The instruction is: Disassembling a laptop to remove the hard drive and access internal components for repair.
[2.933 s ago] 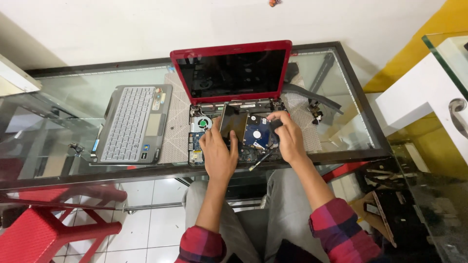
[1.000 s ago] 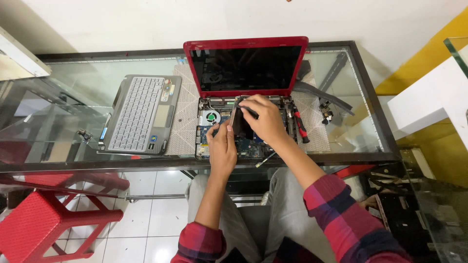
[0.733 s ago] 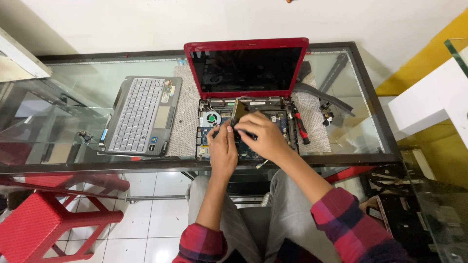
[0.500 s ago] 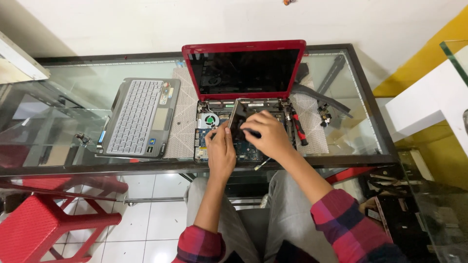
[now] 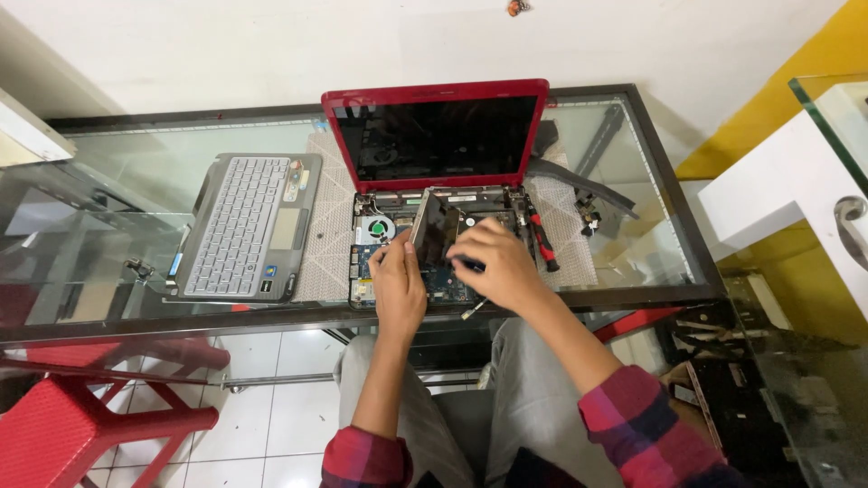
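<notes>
The left hand is laid on the opened base of the red laptop, its fingers curled at the lower edge of a dark flat panel that is tilted up out of the base; whether the panel is pinched or only steadied cannot be told. The right hand is cupped over the middle of the base just beside that panel, fingers bent down onto the parts beneath — a firm grasp cannot be confirmed, since the fingertips are hidden. The two hands are seen close together, almost touching.

The laptop is set at the near edge of a glass table, its lid raised and its screen dark. A round fan is exposed in the base, left of the hands. A red-handled screwdriver is lain along the right edge of the base. A loose grey keyboard cover is placed well to the left on the glass. A red stool is seen below the table.
</notes>
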